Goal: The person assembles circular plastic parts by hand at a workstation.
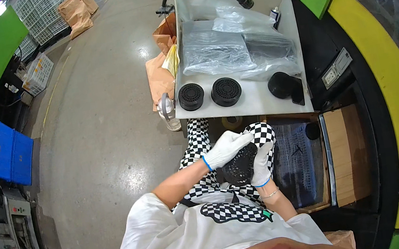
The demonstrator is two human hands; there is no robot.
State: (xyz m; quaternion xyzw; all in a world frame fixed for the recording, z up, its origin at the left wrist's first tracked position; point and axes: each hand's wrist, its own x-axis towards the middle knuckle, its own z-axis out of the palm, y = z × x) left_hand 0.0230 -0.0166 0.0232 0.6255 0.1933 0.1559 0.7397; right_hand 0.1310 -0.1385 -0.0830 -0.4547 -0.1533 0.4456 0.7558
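Note:
Over my lap I hold a black perforated round part (241, 166), its holed face tilted up. My right hand (262, 162), in a white glove, is closed round its right side. My left hand (229, 149), gloved too, bends over its upper edge with the fingers drawn together; the fingertips are partly hidden. On the front of the white table (253, 106) stand two black round parts with slotted tops, one at the left (191, 97) and one nearer the middle (226, 91). A black cylindrical part (281, 85) lies at the right, against a flat black piece (297, 92).
Clear plastic bags (219, 49) cover the table's middle, below a black gooseneck lamp (244, 0). A clear bottle (169, 113) stands by its left corner. Right of my legs is an open bin (293, 162) with a small black part (312, 131). A blue crate (9, 153) sits far left.

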